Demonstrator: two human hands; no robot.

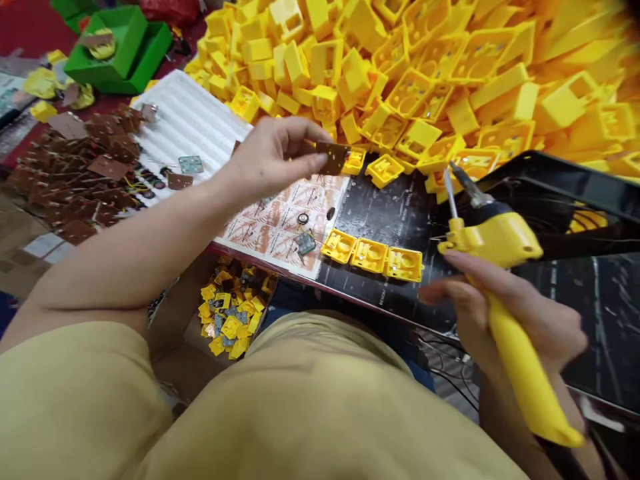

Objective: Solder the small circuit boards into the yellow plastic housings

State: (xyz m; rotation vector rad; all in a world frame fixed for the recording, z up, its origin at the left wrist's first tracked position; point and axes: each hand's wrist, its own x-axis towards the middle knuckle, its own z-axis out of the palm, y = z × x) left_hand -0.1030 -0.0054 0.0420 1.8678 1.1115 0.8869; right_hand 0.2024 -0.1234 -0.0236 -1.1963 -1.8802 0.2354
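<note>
My left hand [273,157] is raised over the bench and pinches a small brown circuit board [333,157] between thumb and fingers. My right hand [505,303] is wrapped round the handle of a yellow soldering iron [500,267], whose metal tip [456,175] points up and to the left. Three yellow plastic housings [373,255] lie in a row on the black mat [380,207] between the two hands. A small board [305,242] and a round part [303,218] rest on the printed sheet [270,230] below my left hand.
A big heap of yellow housings [400,67] fills the back. Several brown boards [75,173] are piled at the left beside a white ribbed tray [190,123]. Green bins [123,50] stand far left. A box of assembled yellow parts [233,317] sits below the bench edge.
</note>
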